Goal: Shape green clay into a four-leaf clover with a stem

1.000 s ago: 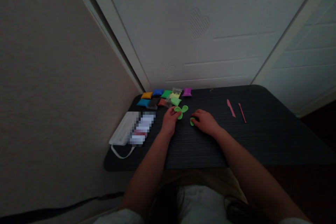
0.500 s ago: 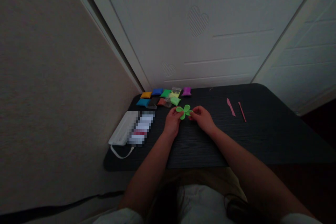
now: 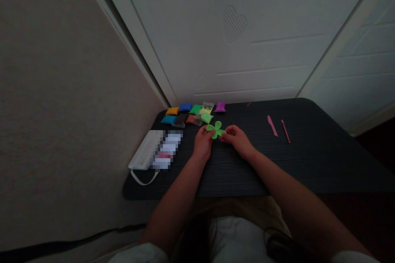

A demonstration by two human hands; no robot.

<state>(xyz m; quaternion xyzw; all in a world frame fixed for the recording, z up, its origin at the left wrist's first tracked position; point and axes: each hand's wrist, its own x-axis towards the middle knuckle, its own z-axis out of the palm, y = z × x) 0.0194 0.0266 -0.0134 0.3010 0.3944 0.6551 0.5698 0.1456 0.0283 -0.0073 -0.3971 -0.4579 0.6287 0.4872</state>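
Observation:
A light green clay clover (image 3: 217, 125) with petal-shaped leaves is held up over the dark table between my two hands. My left hand (image 3: 203, 141) pinches its left side, thumb on top near the middle. The fingers of my right hand (image 3: 239, 139) close on the tip of the right-hand leaf. Just beyond my left hand lies a light green clay packet (image 3: 206, 118), among several other coloured packets.
On the black table (image 3: 234, 176), a pink plastic knife (image 3: 272, 125) and a thin pink stick tool (image 3: 285, 131) lie right. A white power bank (image 3: 146, 150) with a cable and a blurred phone (image 3: 168, 150) lie left. A white panelled door (image 3: 191, 28) rises behind.
The clover has turned slightly in my fingers, its upper leaf now pointing more straight up. Both hands stay in nearly the same place.

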